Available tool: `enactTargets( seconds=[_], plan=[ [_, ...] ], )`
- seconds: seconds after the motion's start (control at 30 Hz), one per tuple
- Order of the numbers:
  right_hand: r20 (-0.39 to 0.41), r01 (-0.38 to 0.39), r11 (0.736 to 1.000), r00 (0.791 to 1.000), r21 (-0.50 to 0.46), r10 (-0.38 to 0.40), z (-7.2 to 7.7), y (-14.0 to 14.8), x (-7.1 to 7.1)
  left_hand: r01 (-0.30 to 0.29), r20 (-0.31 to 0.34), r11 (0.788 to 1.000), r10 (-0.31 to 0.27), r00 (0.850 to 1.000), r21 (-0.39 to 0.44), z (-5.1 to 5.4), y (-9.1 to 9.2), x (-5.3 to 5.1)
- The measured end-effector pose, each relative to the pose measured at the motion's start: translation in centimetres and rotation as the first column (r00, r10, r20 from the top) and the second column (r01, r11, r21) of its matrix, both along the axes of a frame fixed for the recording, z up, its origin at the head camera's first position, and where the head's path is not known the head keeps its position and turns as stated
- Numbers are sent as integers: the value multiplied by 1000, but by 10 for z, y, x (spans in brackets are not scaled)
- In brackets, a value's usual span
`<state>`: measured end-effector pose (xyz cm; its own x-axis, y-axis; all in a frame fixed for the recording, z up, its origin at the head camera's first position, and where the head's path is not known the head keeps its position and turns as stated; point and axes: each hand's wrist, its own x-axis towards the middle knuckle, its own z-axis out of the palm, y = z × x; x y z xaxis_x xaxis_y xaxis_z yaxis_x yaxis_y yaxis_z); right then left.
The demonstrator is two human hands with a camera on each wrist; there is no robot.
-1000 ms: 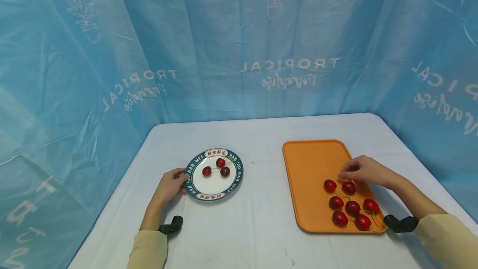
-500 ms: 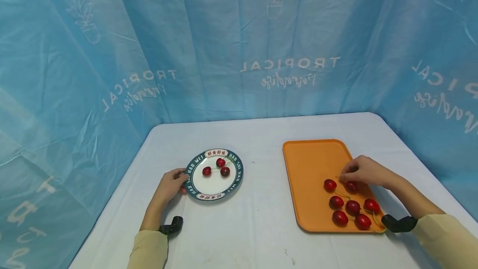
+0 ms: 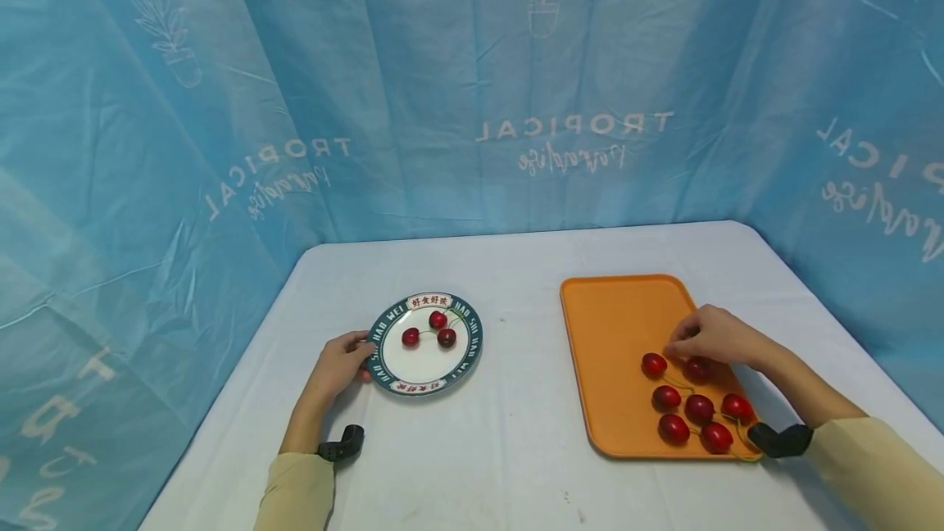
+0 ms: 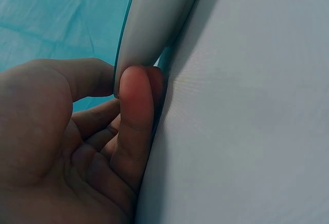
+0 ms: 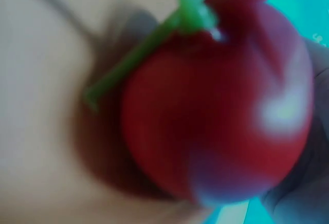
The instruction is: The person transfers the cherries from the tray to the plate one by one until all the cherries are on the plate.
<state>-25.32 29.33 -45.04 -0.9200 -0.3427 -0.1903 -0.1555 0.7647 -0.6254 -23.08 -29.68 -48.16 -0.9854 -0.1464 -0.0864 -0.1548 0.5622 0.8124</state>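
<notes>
My left hand (image 3: 339, 363) pinches the left rim of a round plate (image 3: 404, 365), white with a dark green lettered border. The left wrist view shows the thumb on top and fingertips beneath the raised plate edge (image 4: 149, 23). Three cherries with stems, one of them a dark cherry (image 3: 446, 338), lie on the plate. At the right, my right hand (image 3: 715, 336) reaches over an orange tray (image 3: 615, 318), its thumb and fingertips pinched together at the stem of a cherry (image 3: 696, 369). Close to the right wrist camera, another cherry (image 5: 216, 100) with a green stem hides most of the fingers.
Several more cherries, among them a red cherry (image 3: 673, 429), cluster on the near right part of the tray. A white cloth covers the table (image 3: 516, 400). Blue printed curtains (image 3: 472, 88) stand along the back and both sides.
My right fingertips have closed at the cherry's stem, and that cherry has shifted slightly to the right on the tray. The left hand and plate have stayed put.
</notes>
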Motion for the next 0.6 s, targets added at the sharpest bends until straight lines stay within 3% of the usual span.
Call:
enactTargets(
  seconds=[0.6],
  plan=[
    [0, 50, 999, 999, 21, -50, 2, -5, 5, 0, -5, 1000, 0, 1000, 3, -1, -2, -1]
  ],
)
